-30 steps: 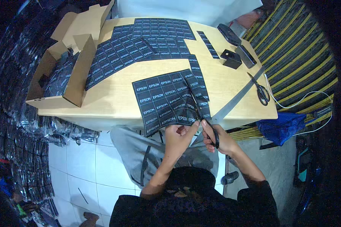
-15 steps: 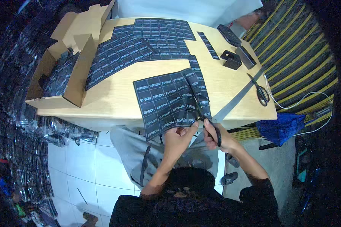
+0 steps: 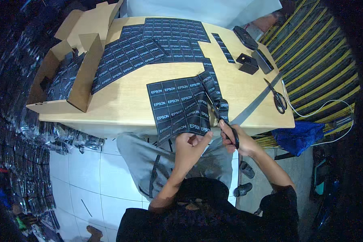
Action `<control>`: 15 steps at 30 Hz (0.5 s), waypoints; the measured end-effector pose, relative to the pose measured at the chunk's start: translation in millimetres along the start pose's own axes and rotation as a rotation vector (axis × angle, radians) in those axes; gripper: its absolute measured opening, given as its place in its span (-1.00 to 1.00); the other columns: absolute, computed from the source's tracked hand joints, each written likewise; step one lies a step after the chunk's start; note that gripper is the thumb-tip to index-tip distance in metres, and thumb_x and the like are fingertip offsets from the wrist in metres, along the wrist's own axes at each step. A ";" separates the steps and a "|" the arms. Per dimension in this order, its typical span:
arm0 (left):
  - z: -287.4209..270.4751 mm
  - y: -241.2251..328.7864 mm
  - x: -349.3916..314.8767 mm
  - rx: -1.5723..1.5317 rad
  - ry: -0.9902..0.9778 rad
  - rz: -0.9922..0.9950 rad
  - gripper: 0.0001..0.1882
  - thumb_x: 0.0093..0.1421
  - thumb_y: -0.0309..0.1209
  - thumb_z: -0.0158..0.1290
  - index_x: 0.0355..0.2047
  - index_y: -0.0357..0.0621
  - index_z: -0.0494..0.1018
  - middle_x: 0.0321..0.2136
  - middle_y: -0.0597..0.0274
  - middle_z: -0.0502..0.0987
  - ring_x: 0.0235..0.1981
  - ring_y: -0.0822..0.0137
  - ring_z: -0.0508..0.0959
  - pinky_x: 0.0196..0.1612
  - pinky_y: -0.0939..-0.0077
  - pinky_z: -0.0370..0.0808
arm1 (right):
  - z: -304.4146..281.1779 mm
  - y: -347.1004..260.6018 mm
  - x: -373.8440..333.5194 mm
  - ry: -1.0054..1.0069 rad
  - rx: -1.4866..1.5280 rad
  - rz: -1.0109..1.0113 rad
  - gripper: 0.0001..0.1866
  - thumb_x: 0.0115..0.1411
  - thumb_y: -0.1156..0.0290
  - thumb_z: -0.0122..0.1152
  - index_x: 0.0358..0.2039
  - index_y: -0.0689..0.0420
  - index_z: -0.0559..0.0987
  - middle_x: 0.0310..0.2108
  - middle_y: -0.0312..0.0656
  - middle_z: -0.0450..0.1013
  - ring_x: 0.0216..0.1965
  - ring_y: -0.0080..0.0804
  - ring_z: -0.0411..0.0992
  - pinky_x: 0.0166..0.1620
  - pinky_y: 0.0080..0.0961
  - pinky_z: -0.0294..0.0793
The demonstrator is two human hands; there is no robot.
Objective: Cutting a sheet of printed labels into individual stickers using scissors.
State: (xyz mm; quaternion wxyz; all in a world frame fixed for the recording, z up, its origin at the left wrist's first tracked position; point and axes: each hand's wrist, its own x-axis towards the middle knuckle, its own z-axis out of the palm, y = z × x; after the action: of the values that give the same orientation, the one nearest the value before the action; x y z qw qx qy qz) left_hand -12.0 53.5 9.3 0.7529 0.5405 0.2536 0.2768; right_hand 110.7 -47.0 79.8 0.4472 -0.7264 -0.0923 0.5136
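Black gridded sheet (image 3: 177,104) at frame centre, lower edge pinched by left hand (image 3: 190,150), thumb against fingers. Scissors (image 3: 219,116) in right hand (image 3: 238,141), fingers wrapped round handles. Risks: skewed cut from buckling, one-edge hold; stray snip into loose strip (image 3: 210,66) beyond, from overlap.

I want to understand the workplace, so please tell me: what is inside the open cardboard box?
The cardboard box holds a jumbled heap of black printed pieces. They cover its bottom, so anything underneath cannot be seen.
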 end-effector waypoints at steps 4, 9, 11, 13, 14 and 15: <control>1.3 2.1 1.3 0.039 0.015 0.024 -0.81 0.00 -0.39 0.19 -0.62 -0.21 0.45 -0.73 0.53 0.31 -0.69 0.70 0.19 -0.65 0.73 0.08 | -0.8 -0.9 -1.7 -0.002 -0.028 -0.007 -0.48 0.13 -0.14 -0.02 -0.65 0.08 0.25 -0.76 -0.44 0.08 -0.80 -0.69 0.03 -0.75 -0.71 0.02; 0.8 2.4 1.5 0.007 -0.005 0.017 -0.81 0.00 -0.38 0.19 -0.61 -0.20 0.45 -0.74 0.55 0.28 -0.70 0.70 0.17 -0.65 0.73 0.07 | 2.0 -1.9 -2.0 -0.010 -0.039 -0.034 -0.45 0.13 -0.15 -0.05 -0.66 0.09 0.23 -0.78 -0.43 0.05 -0.82 -0.67 0.02 -0.75 -0.70 0.03; 0.4 0.7 2.2 -0.018 -0.009 0.016 -0.81 0.00 -0.38 0.19 -0.60 -0.20 0.45 -0.74 0.55 0.28 -0.70 0.71 0.17 -0.65 0.73 0.07 | 4.1 -1.3 -1.9 0.000 -0.040 -0.047 -0.45 0.13 -0.16 -0.05 -0.66 0.09 0.23 -0.78 -0.43 0.05 -0.82 -0.67 0.02 -0.75 -0.69 0.02; 0.6 -2.8 4.5 -0.019 -0.001 0.044 -0.82 0.00 -0.39 0.19 -0.60 -0.20 0.45 -0.75 0.55 0.28 -0.71 0.71 0.18 -0.66 0.74 0.06 | 4.7 -1.8 -1.6 0.012 -0.041 -0.060 -0.45 0.13 -0.16 -0.06 -0.66 0.10 0.23 -0.78 -0.43 0.05 -0.82 -0.67 0.02 -0.75 -0.69 0.02; 1.0 -1.3 4.1 -0.019 -0.002 0.043 -0.82 0.00 -0.39 0.19 -0.60 -0.20 0.45 -0.75 0.55 0.28 -0.71 0.71 0.18 -0.66 0.74 0.06 | 4.3 -2.3 -1.7 0.034 -0.054 -0.061 -0.45 0.13 -0.16 -0.06 -0.66 0.10 0.23 -0.78 -0.43 0.04 -0.82 -0.67 0.01 -0.75 -0.69 0.01; 1.1 2.0 2.8 0.003 -0.010 -0.007 -0.83 0.00 -0.41 0.19 -0.58 -0.21 0.45 -0.75 0.55 0.28 -0.71 0.70 0.18 -0.66 0.74 0.06 | 3.7 -2.6 -1.3 0.057 -0.067 -0.062 -0.45 0.13 -0.16 -0.06 -0.67 0.10 0.22 -0.78 -0.43 0.03 -0.82 -0.67 0.01 -0.75 -0.69 0.00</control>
State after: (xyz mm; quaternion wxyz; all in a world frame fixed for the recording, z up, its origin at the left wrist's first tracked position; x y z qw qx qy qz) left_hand -9.5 55.2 11.3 0.7544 0.5420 0.2523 0.2712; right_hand 107.9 -44.3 82.3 0.4409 -0.7520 -0.1193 0.4753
